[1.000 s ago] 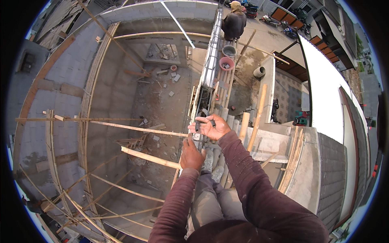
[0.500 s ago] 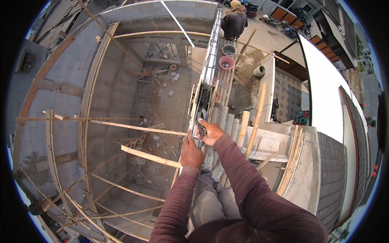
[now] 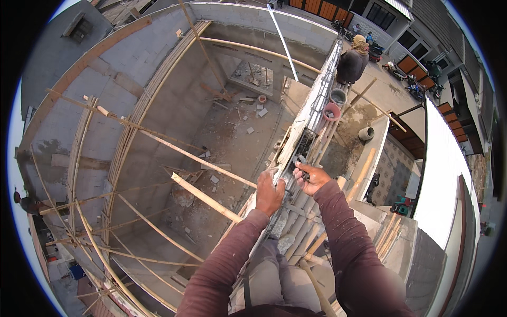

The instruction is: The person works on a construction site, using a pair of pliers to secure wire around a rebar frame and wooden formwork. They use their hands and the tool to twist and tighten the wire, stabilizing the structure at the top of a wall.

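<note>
My right hand [image 3: 312,179] is closed around a small grey metal tool [image 3: 300,159], whose kind I cannot make out. Its tip is at the near end of the dark steel bars [image 3: 304,143] running along the wall top. Left of it, my left hand [image 3: 270,192] has its fingers curled at the pale form board [image 3: 289,152] on the wall's edge. Whatever those fingers grip, if anything, is hidden. Farther along, a rebar cage [image 3: 329,71] lies along the wall top.
A pink bucket [image 3: 331,111] and a grey bucket [image 3: 337,96] stand on the bamboo scaffold. Beyond them a person [image 3: 353,64] sits facing away. To the left, a deep room with a rubble-strewn floor [image 3: 237,140] drops away, crossed by bamboo poles [image 3: 206,197].
The view has swung, so the wall now slants up to the right. My hands have moved apart; the left fingers, outstretched before, are now curled. The right hand still holds the tool.
</note>
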Action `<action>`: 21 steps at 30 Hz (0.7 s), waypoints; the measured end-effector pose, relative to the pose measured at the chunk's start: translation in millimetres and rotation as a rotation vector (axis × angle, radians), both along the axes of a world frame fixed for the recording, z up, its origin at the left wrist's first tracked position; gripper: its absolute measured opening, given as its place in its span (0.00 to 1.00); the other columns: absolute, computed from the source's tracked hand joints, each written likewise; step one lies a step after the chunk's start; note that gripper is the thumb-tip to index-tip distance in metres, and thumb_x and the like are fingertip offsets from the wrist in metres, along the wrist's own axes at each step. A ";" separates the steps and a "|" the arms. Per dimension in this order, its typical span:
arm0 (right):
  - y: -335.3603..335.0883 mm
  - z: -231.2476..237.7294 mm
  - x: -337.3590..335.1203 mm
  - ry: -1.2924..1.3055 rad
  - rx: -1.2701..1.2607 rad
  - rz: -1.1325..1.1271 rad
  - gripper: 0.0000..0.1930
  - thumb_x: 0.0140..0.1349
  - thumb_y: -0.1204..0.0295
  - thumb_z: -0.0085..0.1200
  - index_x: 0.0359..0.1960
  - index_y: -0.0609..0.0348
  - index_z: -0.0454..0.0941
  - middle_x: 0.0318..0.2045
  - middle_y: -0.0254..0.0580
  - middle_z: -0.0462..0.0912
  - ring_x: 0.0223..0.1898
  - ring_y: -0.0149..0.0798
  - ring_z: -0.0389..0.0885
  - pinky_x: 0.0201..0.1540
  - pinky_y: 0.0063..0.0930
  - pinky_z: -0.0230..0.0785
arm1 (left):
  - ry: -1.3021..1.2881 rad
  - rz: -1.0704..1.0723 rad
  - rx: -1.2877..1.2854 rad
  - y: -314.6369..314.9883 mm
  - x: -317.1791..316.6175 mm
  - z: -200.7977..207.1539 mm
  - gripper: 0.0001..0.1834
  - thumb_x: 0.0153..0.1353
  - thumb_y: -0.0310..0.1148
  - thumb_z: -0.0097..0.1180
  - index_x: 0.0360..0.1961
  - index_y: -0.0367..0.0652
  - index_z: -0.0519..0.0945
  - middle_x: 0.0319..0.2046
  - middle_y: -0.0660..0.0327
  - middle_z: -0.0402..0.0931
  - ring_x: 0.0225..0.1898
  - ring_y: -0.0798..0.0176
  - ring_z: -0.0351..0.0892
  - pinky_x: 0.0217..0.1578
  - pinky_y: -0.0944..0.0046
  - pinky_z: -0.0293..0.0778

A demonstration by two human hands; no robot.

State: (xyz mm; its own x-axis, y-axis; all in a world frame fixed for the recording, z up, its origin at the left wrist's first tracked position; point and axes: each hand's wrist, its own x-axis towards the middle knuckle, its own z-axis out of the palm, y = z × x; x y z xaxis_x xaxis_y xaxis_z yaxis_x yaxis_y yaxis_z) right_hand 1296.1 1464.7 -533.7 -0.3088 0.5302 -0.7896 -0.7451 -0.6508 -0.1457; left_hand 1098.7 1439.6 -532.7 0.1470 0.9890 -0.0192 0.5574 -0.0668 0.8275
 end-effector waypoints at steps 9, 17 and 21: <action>21.7 5.5 43.5 -0.076 -0.064 0.244 0.05 0.70 0.70 0.53 0.41 0.58 0.76 0.28 0.31 0.80 0.24 0.22 0.79 0.26 0.17 0.77 | -0.891 0.467 -0.967 48.3 82.0 -0.6 0.20 0.67 0.48 0.52 0.39 0.39 0.78 0.25 0.61 0.77 0.26 0.63 0.78 0.27 0.56 0.74; 22.9 19.9 19.5 -0.033 -0.161 0.118 0.03 0.69 0.71 0.55 0.39 0.56 0.77 0.26 0.31 0.78 0.19 0.22 0.74 0.24 0.18 0.76 | -1.844 0.401 -1.275 44.8 113.0 -72.9 0.27 0.66 0.55 0.54 0.36 0.37 0.76 0.39 0.53 0.81 0.38 0.60 0.84 0.42 0.59 0.86; 25.9 53.1 45.1 -0.441 -0.137 0.520 0.12 0.69 0.56 0.54 0.39 0.51 0.78 0.22 0.28 0.75 0.17 0.22 0.71 0.21 0.22 0.74 | -1.774 0.477 -1.314 50.9 138.8 -42.9 0.25 0.60 0.56 0.60 0.33 0.41 0.76 0.36 0.57 0.82 0.31 0.60 0.81 0.35 0.60 0.84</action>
